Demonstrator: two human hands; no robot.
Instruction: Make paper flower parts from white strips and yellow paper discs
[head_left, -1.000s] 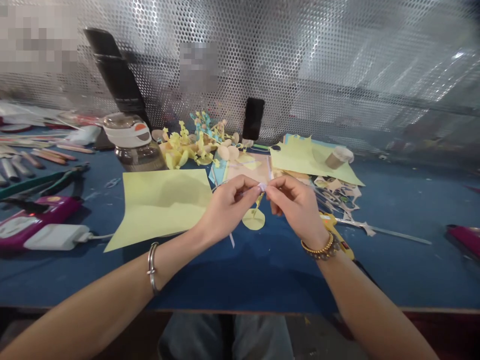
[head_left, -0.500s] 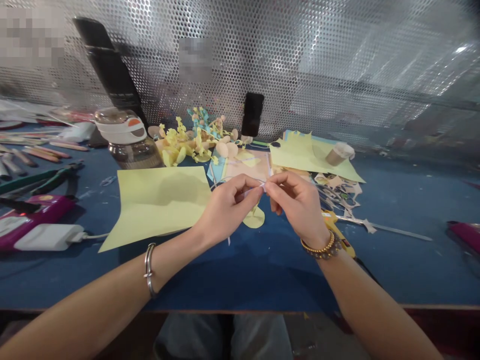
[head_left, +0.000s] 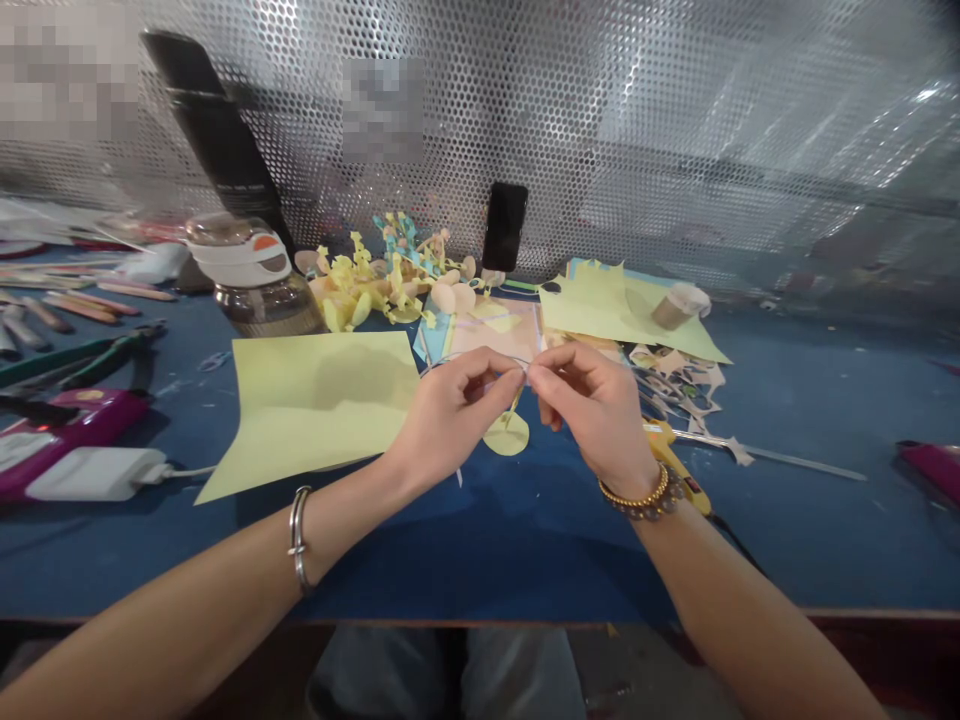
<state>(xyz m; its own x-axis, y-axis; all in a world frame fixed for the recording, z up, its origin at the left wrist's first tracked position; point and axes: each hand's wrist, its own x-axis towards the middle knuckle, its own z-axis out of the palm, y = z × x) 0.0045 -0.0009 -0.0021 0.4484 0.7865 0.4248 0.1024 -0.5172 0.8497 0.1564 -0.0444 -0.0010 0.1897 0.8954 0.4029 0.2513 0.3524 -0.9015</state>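
Though crowded along the far side, bench: blue, running under all the paper, tools and vessels.
Left sheet: yellow, spread at left, near corner drawn out to a point.
Right sheet: yellow too, lying farther back, bearing the tub.
Black tube: leaning at the back, beyond the jar; inside not visible, so full or hollow cannot be told.
Heap: yellow, blue and peach cut shapes, piled loose beside the jar, in no container.
Jar: see-through, standing under a white-banded lid; brownish within, contents too blurred to name.
Hands: raised over the bench, nearly touching at the fingertips; thumb-and-forefinger pinch on the strip from both left hand and right hand. Step in hand, by the look of it: fine fingertip shaping.
Tub: small, tilted, brown-sided with whitish end; perhaps only a roll, contents hidden.
Disc: yellow, thin stem rising toward the fingertips; held or resting, cannot tell.
Strip: pale, narrow, between both pinches, mostly hidden. Next move, as judged: calls for light, even pressure, little pull.
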